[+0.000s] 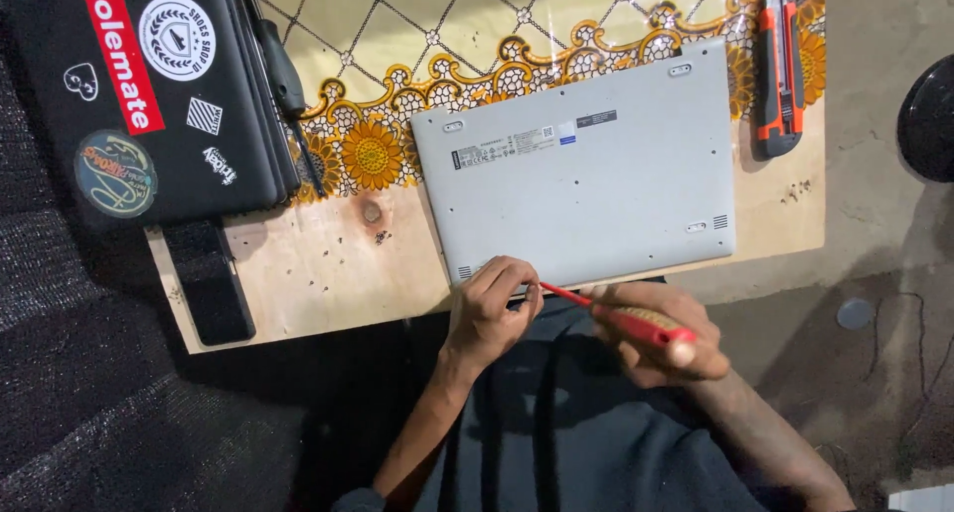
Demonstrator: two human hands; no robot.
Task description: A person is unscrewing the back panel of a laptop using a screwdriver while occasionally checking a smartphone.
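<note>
Right hand (664, 335) clenched on red screwdriver (621, 320), tip at near edge of upturned silver laptop (581, 164). Left hand (494, 305) pinching at tip, contents hidden. Wooden worktop (318, 263) beneath.

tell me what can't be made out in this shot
Head view:
- Tip of the red-handled screwdriver: hidden behind the left hand.
- Near edge of the silver upturned laptop: covered by both hands; right hand.
- Its base screws: too small.
- Black stickered laptop: cut off by the frame's top-left edge.
</note>
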